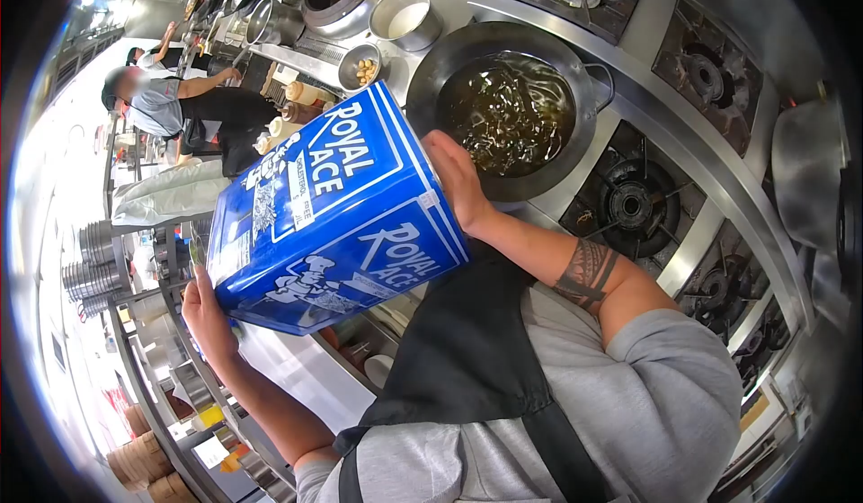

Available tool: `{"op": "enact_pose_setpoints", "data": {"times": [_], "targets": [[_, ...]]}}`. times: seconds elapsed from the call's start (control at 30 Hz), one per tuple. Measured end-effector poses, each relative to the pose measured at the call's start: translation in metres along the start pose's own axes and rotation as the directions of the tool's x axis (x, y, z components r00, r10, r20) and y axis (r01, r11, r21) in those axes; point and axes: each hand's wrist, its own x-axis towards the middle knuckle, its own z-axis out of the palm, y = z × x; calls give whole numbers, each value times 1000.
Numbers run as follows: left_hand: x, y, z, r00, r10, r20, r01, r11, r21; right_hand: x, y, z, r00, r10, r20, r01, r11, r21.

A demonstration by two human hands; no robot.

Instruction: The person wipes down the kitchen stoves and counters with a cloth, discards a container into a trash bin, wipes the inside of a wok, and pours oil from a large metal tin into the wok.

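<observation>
A large blue cooking oil tin [355,260] with white "ROYAL ACE" lettering is held tilted in front of me, between both hands. My left hand [209,316] grips its lower left end, thumb up along the edge. My right hand [456,181] is wrapped against the opposite end, beside the wok. That wok [430,89] is wide and dark, with rippled brownish oil [508,112] in it. The tin's upper end is close to the wok's near rim. Its opening is hidden, and no stream of oil can be made out.
Gas burners [632,200] line the range to the right. Behind are a metal pot [406,19] of white contents, a small bowl [360,67] and squeeze bottles [308,94]. Two people stand at far left; the nearer person [166,107] wears a dark apron. Shelves with stacked pans [94,247] run along the left.
</observation>
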Motion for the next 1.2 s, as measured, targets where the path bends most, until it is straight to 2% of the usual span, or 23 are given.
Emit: {"op": "enact_pose_setpoints", "data": {"times": [0.07,0.1,0.17,0.2,0.23,0.27,0.3,0.33,0.37,0.4,0.43,0.47,0.5,0.6,0.77,0.87,0.9,0.97,1.0,1.1,1.13,1.2], "targets": [[2,4,1,998,60,-17,-58,996,64,2,1,-1,960,-281,0,271,926,-261],[3,9,1,992,120,-31,-115,985,128,0,-3,0,960,-280,2,271,927,-259],[0,26,9,986,161,-41,-153,976,154,-3,-13,2,991,-76,-112,70,996,-53],[0,33,13,978,202,-47,-191,965,177,3,-4,-7,925,-378,-36,340,866,-366],[3,34,15,978,202,-47,-191,966,176,2,-5,-6,925,-378,-35,340,866,-367],[7,34,15,967,252,-44,-236,944,230,1,-6,-4,989,-63,-131,49,993,-110],[11,36,15,952,303,-38,-281,917,283,1,-6,-3,953,270,-138,-246,954,169],[11,39,18,957,286,-53,-261,926,271,1,-7,-5,953,270,-140,-246,955,169],[11,45,21,957,287,-51,-263,926,271,2,-7,-8,983,84,-163,-85,996,-2],[11,51,22,960,275,-60,-248,926,284,4,-6,-12,983,-106,-152,79,982,-173],[12,56,24,962,264,-68,-232,926,298,7,-5,-16,951,-288,-110,237,912,-335],[13,58,25,962,266,-67,-235,925,298,11,3,-18,979,-186,-78,161,953,-257],[15,61,26,955,289,-63,-258,917,305,11,8,-20,979,-187,-81,161,953,-257],[16,75,32,949,311,-53,-280,907,315,13,17,-23,988,93,-121,-89,995,32],[13,97,39,945,321,-58,-283,896,343,18,28,-29,984,80,-157,-65,993,101],[8,115,45,917,393,-69,-344,865,364,18,18,-34,943,315,-112,-236,864,445],[8,119,47,902,424,-87,-359,846,395,18,19,-34,943,314,-111,-235,864,445],[8,127,50,884,455,-105,-373,825,425,18,20,-34,896,438,-76,-280,689,669],[7,132,51,882,457,-114,-373,825,425,18,17,-37,892,451,-7,-289,582,760],[3,143,55,864,485,-137,-380,806,454,18,16,-37,901,433,-35,-254,589,767],[1,146,58,847,509,-150,-387,786,482,17,24,-41,890,456,3,-254,491,834],[-3,153,62,848,502,-167,-372,791,486,18,28,-44,895,447,2,-252,502,827]]}}
